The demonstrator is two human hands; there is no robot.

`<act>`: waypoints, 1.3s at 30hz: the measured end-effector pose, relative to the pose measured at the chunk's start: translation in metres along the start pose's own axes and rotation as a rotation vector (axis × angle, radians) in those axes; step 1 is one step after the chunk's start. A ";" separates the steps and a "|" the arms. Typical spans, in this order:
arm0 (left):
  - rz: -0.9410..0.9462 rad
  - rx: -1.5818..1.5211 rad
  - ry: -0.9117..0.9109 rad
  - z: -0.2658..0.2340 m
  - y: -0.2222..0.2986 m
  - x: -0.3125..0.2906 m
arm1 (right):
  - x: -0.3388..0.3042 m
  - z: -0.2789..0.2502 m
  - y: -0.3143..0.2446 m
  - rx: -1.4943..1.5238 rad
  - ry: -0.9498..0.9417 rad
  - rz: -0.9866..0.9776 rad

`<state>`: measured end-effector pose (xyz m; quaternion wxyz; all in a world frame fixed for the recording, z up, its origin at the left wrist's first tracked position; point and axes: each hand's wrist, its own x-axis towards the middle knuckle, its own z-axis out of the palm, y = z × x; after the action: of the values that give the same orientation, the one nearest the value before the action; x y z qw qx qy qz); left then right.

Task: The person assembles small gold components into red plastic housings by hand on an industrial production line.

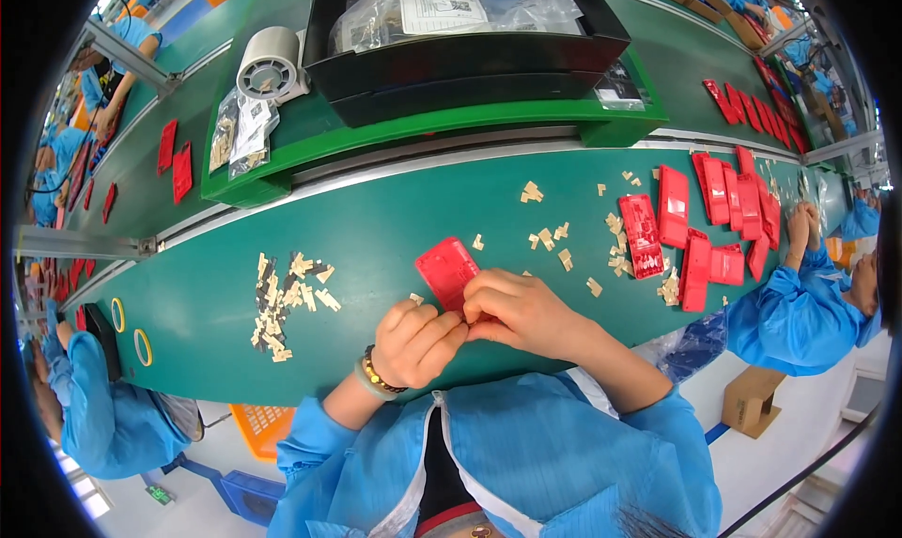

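A red plastic shell [447,267] with rounded corners stands out above the green tabletop in front of me. My right hand [526,314] is closed on its near end, fingers pinched together. My left hand [415,343], with a beaded bracelet and a pale bangle at its wrist, is closed, its fingertips meeting the right ones at that end. Whatever lies between the left fingertips is hidden. One small cream piece [416,298] lies beside the left knuckles. Farther left, a loose pile of small cream and dark pieces [272,317] is spread on the table.
Several red shells [673,204] lie at the right, with cream pieces [567,259] scattered nearer. A green raised shelf [404,141] carries a black bin [470,68] of bagged parts and a grey fan [272,63]. Tape rolls [142,346] lie far left. Co-workers sit on both sides.
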<state>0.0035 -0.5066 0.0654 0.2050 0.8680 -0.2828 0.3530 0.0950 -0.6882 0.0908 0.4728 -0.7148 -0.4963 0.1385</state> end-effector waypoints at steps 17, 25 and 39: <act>-0.953 -0.360 -0.058 0.005 -0.014 -0.017 | 0.039 0.013 0.046 -0.271 0.284 0.089; -1.116 -0.727 0.054 0.003 -0.017 0.003 | 0.047 0.020 0.036 -0.676 0.219 -0.291; -0.369 0.118 -0.374 0.025 -0.007 -0.029 | 0.045 0.018 0.083 0.197 0.015 0.473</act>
<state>0.0033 -0.5048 0.0260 0.1592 0.9654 -0.1318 0.1588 0.1521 -0.6452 0.0263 0.4985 -0.7624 -0.2959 0.2877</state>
